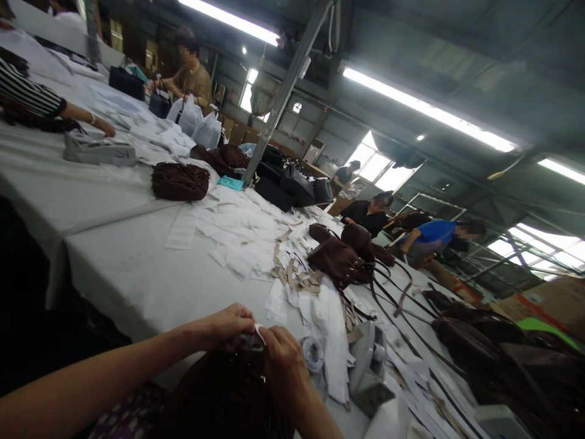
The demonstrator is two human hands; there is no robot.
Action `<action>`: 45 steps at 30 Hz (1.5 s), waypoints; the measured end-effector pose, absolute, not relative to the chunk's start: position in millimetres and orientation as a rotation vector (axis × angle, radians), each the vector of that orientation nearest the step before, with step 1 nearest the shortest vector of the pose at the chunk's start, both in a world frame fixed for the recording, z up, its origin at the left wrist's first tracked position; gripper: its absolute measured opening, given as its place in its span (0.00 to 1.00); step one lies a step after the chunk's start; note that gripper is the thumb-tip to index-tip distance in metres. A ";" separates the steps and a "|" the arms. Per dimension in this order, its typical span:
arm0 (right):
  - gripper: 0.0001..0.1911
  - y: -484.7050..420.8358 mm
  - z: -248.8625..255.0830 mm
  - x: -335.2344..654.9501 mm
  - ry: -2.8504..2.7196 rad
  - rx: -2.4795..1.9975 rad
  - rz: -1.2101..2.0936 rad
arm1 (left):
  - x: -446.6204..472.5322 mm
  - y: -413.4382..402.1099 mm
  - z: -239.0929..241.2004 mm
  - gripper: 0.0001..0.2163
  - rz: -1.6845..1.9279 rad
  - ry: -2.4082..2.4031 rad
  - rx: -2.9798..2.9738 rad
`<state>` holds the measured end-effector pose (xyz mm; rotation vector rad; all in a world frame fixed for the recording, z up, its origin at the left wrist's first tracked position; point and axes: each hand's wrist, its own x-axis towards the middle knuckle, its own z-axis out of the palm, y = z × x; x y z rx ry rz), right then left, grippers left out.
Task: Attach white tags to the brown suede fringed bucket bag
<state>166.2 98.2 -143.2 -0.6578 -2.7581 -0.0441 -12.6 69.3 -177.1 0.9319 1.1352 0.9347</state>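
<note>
A dark brown fringed bag (223,396) lies at the table's near edge under both my hands. My left hand (223,326) is closed, fingers pinched at the bag's top edge. My right hand (283,360) is also closed, pinching a small white scrap of paper (259,332) right at the same spot. The two hands touch each other over the bag's opening. What the left fingers grip is hidden.
White table (137,268) strewn with paper slips (237,231), brown bags (180,181) (338,256), dark straps (402,305) and a grey tool (370,366). A striped-sleeved arm (31,97) rests at far left. Several other people work farther along.
</note>
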 end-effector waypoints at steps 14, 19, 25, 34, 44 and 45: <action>0.23 73.9 -179.2 154.6 -2.565 -0.673 -0.533 | -9.7 62.6 -165.9 0.20 1.033 0.932 0.630; 0.23 76.1 -182.8 155.7 -2.537 -0.614 -0.446 | -10.6 62.0 -168.9 0.19 1.092 0.935 0.596; 0.17 70.8 -169.0 164.6 -2.256 -0.818 0.351 | -17.4 65.4 -179.8 0.19 1.292 1.003 0.626; 0.20 77.1 -161.9 130.7 -1.472 -1.147 1.431 | -5.6 56.3 -176.7 0.20 1.304 1.048 0.786; 0.18 77.8 -161.2 134.8 -1.635 -1.087 1.383 | -12.4 50.3 -177.4 0.22 1.131 1.117 0.877; 0.18 78.6 -159.4 136.1 -1.697 -1.094 1.339 | -10.6 50.1 -177.2 0.22 1.150 1.121 0.851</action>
